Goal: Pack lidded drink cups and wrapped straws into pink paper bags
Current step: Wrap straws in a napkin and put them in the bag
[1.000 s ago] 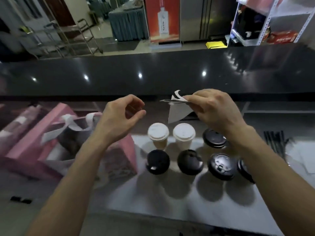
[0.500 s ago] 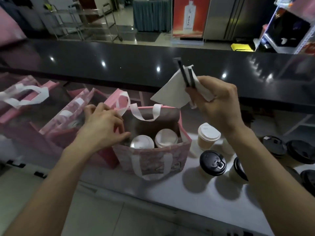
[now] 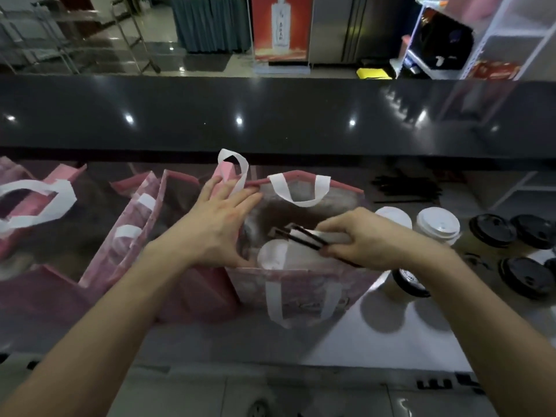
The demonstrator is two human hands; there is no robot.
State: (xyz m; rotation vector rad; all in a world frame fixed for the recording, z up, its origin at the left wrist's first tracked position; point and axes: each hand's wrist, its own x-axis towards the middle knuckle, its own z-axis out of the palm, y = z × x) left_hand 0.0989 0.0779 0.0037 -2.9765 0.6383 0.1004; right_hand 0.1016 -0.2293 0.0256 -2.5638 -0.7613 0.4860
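A pink paper bag with white handles stands open in the middle of the counter, a white-lidded cup showing inside it. My right hand is over the bag's mouth, gripping black wrapped straws and a white napkin that point left into the bag. My left hand presses on the bag's left rim, fingers spread across the edge, thumb down at the near corner. Two white-lidded cups stand just right of the bag.
More pink bags stand to the left, one with a white handle at far left. Several black-lidded cups crowd the right side, one under my right wrist. Loose black straws lie behind them. A raised dark counter runs across the back.
My right hand came down from above the counter and now holds the straws and napkin inside the bag's mouth. My left hand shifted right, from the neighbouring bag onto this bag's left rim.
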